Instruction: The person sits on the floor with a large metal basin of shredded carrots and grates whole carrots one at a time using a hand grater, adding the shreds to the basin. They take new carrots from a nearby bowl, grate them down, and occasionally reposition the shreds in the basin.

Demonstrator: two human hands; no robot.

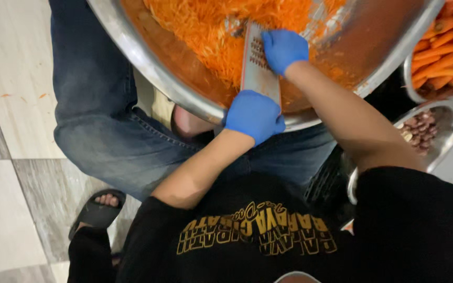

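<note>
A large steel bowl (pixel 132 50) full of shredded carrot (pixel 205 26) sits in front of me, its rim over my lap. A flat metal grater (pixel 255 71) leans from the rim down into the bowl. My left hand (pixel 254 115), in a blue glove, grips the grater's near end at the rim. My right hand (pixel 284 48), also in a blue glove, is pressed against the grater's face with its fingers closed. Whatever it holds is hidden under the glove.
A steel bowl of peeled whole carrots (pixel 446 47) stands at the right. Below it is a smaller steel bowl (pixel 444 144) with carrot ends. Another person's jeans-clad leg (pixel 100 115) is at the left. A sandalled foot (pixel 100 209) rests on the pale tiled floor (pixel 11 105).
</note>
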